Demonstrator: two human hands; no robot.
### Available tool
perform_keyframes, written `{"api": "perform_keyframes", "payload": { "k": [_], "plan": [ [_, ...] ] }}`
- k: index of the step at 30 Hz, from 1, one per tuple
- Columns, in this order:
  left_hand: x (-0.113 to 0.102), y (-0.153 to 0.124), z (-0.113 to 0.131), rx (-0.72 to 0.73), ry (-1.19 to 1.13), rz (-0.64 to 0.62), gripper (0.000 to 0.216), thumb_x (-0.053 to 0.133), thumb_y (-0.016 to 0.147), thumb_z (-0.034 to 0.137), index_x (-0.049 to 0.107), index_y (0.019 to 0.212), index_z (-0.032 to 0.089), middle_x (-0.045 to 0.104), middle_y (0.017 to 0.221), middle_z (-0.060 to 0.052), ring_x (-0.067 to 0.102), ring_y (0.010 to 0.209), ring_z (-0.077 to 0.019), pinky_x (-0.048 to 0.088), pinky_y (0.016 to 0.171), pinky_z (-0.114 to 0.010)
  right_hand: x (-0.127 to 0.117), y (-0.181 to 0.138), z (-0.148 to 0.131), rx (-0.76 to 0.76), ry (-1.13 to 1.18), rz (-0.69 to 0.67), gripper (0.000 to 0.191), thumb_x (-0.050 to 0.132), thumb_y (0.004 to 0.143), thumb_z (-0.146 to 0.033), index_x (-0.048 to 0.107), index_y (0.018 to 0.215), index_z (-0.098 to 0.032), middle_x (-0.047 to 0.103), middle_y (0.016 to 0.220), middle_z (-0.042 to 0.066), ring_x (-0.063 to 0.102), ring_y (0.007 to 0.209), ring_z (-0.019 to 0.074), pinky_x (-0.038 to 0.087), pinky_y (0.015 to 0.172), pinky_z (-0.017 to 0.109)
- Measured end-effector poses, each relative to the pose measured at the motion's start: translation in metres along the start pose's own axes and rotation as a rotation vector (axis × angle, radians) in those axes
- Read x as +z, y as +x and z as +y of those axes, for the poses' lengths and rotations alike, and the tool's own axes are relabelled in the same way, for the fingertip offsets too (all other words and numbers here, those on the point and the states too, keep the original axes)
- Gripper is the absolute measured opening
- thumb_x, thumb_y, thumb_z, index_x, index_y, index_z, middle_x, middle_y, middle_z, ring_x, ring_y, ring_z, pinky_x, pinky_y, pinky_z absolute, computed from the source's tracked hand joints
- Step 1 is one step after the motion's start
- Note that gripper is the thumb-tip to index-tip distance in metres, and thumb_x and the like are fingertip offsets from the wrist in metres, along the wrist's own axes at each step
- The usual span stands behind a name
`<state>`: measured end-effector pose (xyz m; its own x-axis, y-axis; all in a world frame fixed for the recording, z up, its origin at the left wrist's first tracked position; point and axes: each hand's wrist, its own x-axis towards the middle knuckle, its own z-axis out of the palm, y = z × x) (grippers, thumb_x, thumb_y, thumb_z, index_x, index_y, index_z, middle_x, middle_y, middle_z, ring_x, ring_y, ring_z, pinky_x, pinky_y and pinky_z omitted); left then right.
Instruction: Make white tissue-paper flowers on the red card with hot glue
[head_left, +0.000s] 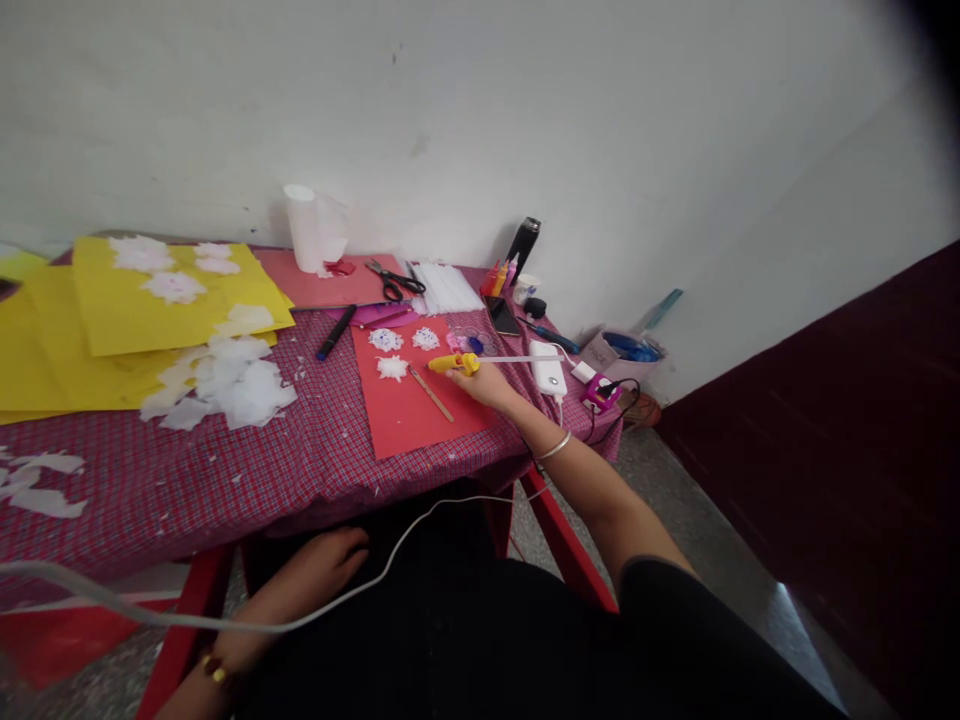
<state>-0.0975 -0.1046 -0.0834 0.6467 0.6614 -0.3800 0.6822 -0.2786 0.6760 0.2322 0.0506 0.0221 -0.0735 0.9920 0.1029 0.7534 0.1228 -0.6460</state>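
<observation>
My right hand (pixel 486 384) is closed around a yellow glue gun (pixel 454 363) above a red paper sheet (pixel 420 435). A long pale glue stick (pixel 517 359) sticks out of the gun's back end to the right. Under the nozzle side lie a white paper flower (pixel 392 368) and a thin brown stick (pixel 433 395). Two more paper flowers, dotted with blue, sit higher on the sheet, one of them a small flower (pixel 426 339). My left hand (pixel 334 560) rests on my lap below the table edge, fingers loosely stretched and holding nothing.
Left on the checkered cloth (pixel 315 470) are yellow sheets (pixel 150 330) and torn white paper (pixel 240 385). Scissors (pixel 394 282), glue sticks (pixel 448 288) and a tissue roll (pixel 302 228) stand behind. A power bank (pixel 547 368), purple adapter (pixel 601 393) and white cable (pixel 420 520) lie nearby.
</observation>
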Motion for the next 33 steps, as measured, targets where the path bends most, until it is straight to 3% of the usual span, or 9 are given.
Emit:
{"api": "perform_keyframes", "payload": {
  "k": [15, 33],
  "plan": [
    [-0.001, -0.001, 0.002, -0.003, 0.008, 0.0, 0.035, 0.042, 0.093, 0.03, 0.073, 0.102, 0.018, 0.075, 0.11, -0.012, 0.071, 0.099, -0.0261, 0.049, 0.087, -0.034, -0.008, -0.003, 0.008, 0.081, -0.074, 0.06, 0.03, 0.064, 0.091, -0.039, 0.073, 0.106, -0.015, 0.075, 0.096, 0.007, 0.066, 0.08, 0.0187, 0.048, 0.074, 0.027],
    [0.0, 0.001, 0.0, 0.0, -0.002, -0.012, 0.03, 0.044, 0.093, 0.03, 0.071, 0.097, 0.019, 0.074, 0.109, -0.011, 0.069, 0.096, -0.0233, 0.048, 0.085, -0.031, -0.006, -0.007, 0.001, 0.048, -0.017, 0.031, 0.028, 0.064, 0.09, -0.036, 0.072, 0.107, -0.016, 0.075, 0.091, 0.005, 0.066, 0.079, 0.0178, 0.048, 0.075, 0.026]
  ]
}}
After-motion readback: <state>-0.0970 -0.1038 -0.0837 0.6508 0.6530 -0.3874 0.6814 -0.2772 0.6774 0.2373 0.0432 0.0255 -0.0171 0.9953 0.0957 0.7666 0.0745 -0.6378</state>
